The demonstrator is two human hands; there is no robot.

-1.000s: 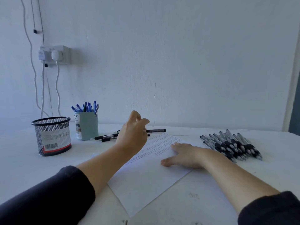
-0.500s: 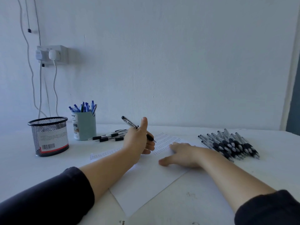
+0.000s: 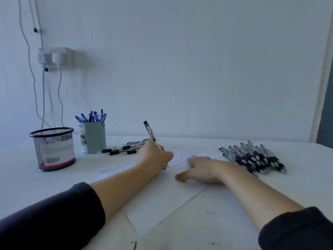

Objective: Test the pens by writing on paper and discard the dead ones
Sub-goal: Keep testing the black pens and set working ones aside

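Observation:
A white sheet of paper (image 3: pixel 162 201) lies on the table, with rows of small marks across its far half. My left hand (image 3: pixel 155 156) grips a clear pen with a black cap end (image 3: pixel 148 130), held steeply, its tip on the paper beside the marks. My right hand (image 3: pixel 201 168) lies flat on the sheet with straight fingers, pressing it down. A large heap of black-gripped pens (image 3: pixel 254 156) rests at the right. A few more pens (image 3: pixel 122 149) lie behind my left hand.
A black mesh cup (image 3: pixel 53 149) with a barcode label stands at the left. Beside it a pale green holder (image 3: pixel 93 138) carries several blue pens. A wall socket (image 3: pixel 55 57) with hanging cables is above them. The wall closes the table's far edge.
My left hand lifted a pen from the group behind the paper, turned it into a writing grip and lowered its tip onto the sheet. My right hand stayed flat on the paper.

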